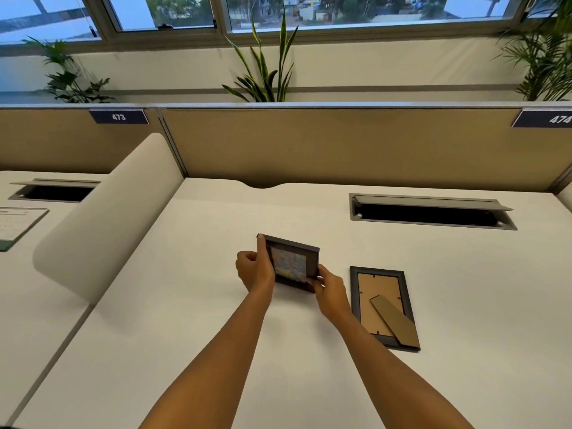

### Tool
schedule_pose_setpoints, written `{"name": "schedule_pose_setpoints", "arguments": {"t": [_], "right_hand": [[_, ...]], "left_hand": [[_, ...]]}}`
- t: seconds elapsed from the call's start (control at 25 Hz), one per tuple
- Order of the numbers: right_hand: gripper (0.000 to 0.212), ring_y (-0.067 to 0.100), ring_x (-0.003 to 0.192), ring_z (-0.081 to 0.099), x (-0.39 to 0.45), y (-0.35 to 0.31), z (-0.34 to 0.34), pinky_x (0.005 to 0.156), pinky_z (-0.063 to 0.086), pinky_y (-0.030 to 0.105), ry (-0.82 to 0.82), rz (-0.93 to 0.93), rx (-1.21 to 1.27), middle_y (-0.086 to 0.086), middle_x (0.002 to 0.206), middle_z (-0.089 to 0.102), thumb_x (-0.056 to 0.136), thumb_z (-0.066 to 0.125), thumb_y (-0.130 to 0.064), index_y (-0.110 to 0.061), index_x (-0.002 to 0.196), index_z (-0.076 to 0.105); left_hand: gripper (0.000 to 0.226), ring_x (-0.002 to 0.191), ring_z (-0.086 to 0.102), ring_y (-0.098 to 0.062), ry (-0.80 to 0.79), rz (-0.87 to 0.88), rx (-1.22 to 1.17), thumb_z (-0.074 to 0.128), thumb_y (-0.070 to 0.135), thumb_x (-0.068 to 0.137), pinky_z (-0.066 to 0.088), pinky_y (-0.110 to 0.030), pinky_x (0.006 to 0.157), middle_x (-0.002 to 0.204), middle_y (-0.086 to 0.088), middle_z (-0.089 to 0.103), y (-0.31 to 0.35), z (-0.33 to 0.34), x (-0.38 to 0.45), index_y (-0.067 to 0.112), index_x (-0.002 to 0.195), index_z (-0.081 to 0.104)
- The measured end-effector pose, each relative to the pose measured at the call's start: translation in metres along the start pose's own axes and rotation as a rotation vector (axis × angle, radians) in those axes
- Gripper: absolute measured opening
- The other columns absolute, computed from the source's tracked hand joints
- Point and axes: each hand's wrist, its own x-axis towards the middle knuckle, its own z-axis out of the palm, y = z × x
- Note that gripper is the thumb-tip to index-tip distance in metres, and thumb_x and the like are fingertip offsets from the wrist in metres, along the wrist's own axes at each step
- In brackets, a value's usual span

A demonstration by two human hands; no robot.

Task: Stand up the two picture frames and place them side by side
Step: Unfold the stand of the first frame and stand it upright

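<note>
A white desk fills most of the view, closed at its far edge by a tan partition; a curved white divider stands along the desk's left edge; a long cable slot with a raised grey flap is cut near the far right corner. The larger picture frame lies face down toward the middle of the desk, right of centre, its brown backing up and its cardboard stand angled across the back; it is just beside the right hand, and I cannot tell whether the wrist touches its left edge. The smaller picture frame is upright, or nearly so, near the middle of the desk, its colourful picture facing the person; whether its bottom edge rests on the desk I cannot tell. It sits between the two hands; the left hand grips its left side, one finger running up to the top left corner; the right hand pinches its lower right corner; both hands are clamped on this frame.
</note>
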Motion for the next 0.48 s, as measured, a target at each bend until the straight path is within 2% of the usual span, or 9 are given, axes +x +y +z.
{"name": "schedule_pose_setpoints", "arguments": {"t": [0.12, 0.2, 0.32, 0.48], "right_hand": [[0.032, 0.025, 0.108, 0.063, 0.005, 0.000, -0.004, 0.093, 0.054, 0.042, -0.036, -0.006, -0.044, 0.007, 0.119, 0.069, 0.097, 0.055, -0.010, -0.015, 0.128, 0.059], [0.032, 0.026, 0.109, 0.063, 0.008, -0.001, -0.007, 0.094, 0.054, 0.040, -0.064, -0.018, -0.065, 0.007, 0.120, 0.068, 0.098, 0.054, -0.011, -0.014, 0.129, 0.057], [0.031, 0.026, 0.110, 0.063, 0.012, -0.003, -0.011, 0.093, 0.055, 0.036, -0.097, -0.044, -0.092, 0.009, 0.122, 0.067, 0.098, 0.054, -0.010, -0.011, 0.129, 0.055], [0.034, 0.024, 0.113, 0.063, 0.011, -0.004, -0.013, 0.094, 0.056, 0.037, -0.123, -0.052, -0.087, 0.007, 0.127, 0.065, 0.098, 0.055, -0.015, -0.012, 0.132, 0.051]], "left_hand": [[0.061, 0.098, 0.059, -0.022, -0.108, 0.006, 0.007, 0.052, 0.075, 0.081, 0.043, -0.029, 0.070, 0.113, -0.001, 0.058, -0.005, -0.004, 0.000, 0.018, 0.102, 0.059], [0.062, 0.092, 0.060, -0.018, -0.155, -0.012, 0.007, 0.052, 0.076, 0.080, 0.043, -0.028, 0.067, 0.108, -0.001, 0.063, -0.006, -0.004, 0.000, 0.017, 0.100, 0.062], [0.062, 0.078, 0.056, -0.010, -0.144, -0.032, -0.003, 0.054, 0.074, 0.081, 0.039, -0.026, 0.058, 0.094, 0.002, 0.063, -0.006, -0.002, 0.000, 0.014, 0.098, 0.061], [0.066, 0.078, 0.056, -0.011, -0.115, -0.053, -0.013, 0.056, 0.075, 0.078, 0.041, -0.026, 0.057, 0.090, 0.004, 0.060, -0.007, 0.000, 0.001, 0.013, 0.099, 0.059]]}}
